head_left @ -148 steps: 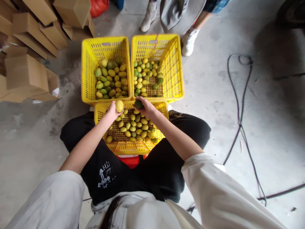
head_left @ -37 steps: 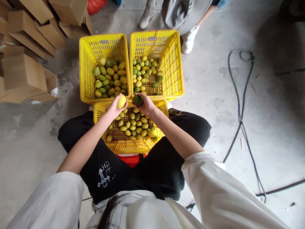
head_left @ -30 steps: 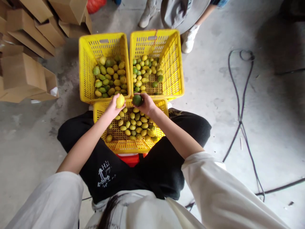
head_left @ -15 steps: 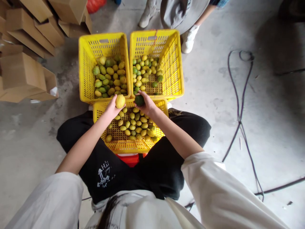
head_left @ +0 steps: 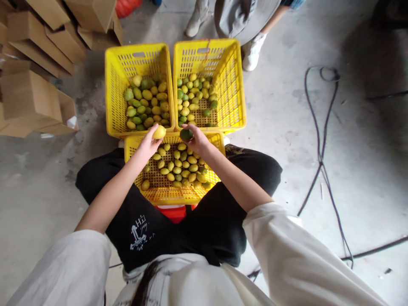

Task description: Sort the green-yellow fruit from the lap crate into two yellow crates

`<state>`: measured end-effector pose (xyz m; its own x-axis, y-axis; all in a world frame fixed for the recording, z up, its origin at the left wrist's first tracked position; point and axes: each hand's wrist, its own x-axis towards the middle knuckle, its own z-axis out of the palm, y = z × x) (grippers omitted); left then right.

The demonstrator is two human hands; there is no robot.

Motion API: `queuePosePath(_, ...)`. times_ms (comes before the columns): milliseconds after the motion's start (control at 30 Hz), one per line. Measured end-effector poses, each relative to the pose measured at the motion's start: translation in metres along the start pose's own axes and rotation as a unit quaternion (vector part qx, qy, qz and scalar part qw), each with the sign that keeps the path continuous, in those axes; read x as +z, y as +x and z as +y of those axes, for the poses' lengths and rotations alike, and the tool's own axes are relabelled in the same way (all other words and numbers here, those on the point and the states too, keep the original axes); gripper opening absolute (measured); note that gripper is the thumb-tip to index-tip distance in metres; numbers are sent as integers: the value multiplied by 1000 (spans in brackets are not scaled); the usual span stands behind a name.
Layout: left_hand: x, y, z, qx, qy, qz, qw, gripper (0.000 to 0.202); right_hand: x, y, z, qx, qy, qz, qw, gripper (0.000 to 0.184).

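A yellow lemon (head_left: 159, 132) rests in the grip of my left hand (head_left: 151, 143), above the far left edge of the near yellow crate (head_left: 153, 196). My right hand (head_left: 198, 141) is closed round a dark green lemon (head_left: 186, 135), held just right of the first one. Below both hands, several yellow-green lemons (head_left: 192, 160) lie on the floor of the near crate. Beyond stand two more yellow crates: the left crate (head_left: 110, 91) has larger yellow and green fruit, the right crate (head_left: 241, 93) smaller ones. My fingers partly cover both held fruits.
Open cardboard boxes (head_left: 32, 95) are stacked at the left. A person with a grey hat (head_left: 234, 19) and white shoes (head_left: 253, 53) is beyond the right crate. A looped black cable (head_left: 320, 159) lies on the concrete floor to the right.
My left hand has turned the yellow lemon a little and shifted it slightly left and away from me. The right hand with the green lemon has barely moved.
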<state>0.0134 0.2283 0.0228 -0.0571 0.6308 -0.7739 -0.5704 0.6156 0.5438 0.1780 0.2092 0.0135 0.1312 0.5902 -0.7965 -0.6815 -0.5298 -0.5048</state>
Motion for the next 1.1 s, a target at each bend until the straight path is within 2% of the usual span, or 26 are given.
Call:
queuePosePath(167,-2,0,0,-38,0,9,999,5,-3,3,0,9,19,-34,999,6)
queuePosePath(333,1,-7,2,-61,-17,-29,998,5,1,2,0,-4,26,-28,999,12)
queuePosePath(500,1,-7,2,-40,-19,-48,998,10,2,2,0,-28,25,-27,999,17)
queuePosePath(633,-2,-2,0,-9,-12,-13,1000,10,1,6,-2,-10,43,-29,999,20)
queuePosePath(733,-2,0,0,-22,6,-12,1000,6,0,8,-5,20,69,7,997,14)
queuePosePath(867,-1,0,0,-50,16,-25,998,20,-1,10,-6,38,115,51,991,17)
queuePosePath(967,-1,2,0,-67,27,-37,997,29,-2,14,-3,29,111,35,993,16)
queuePosePath(1100,-2,4,-2,-54,57,-67,995,26,-2,16,5,-25,72,-8,997,18)
